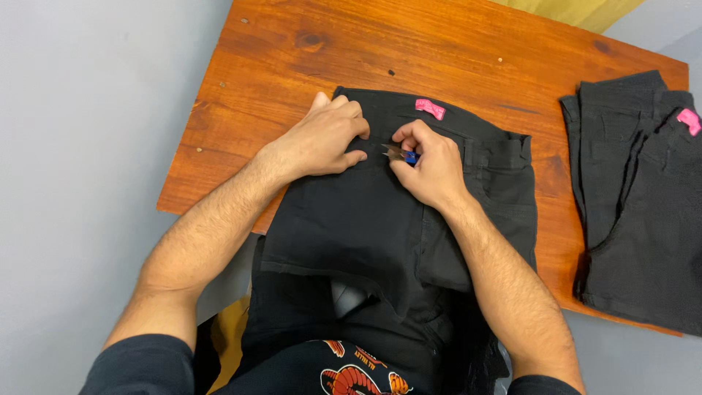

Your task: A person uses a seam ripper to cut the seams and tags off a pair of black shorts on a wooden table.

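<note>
Pinching a small blue-handled thread snipper [404,153], the right hand [431,170] has its grip closed on the tool over black trousers [380,212] spread on the wooden tabletop [292,51]; the left hand [325,137] presses flat on the cloth just beside it, fingers curled, holding nothing; a second black pair [636,205] lies well apart at right
</note>
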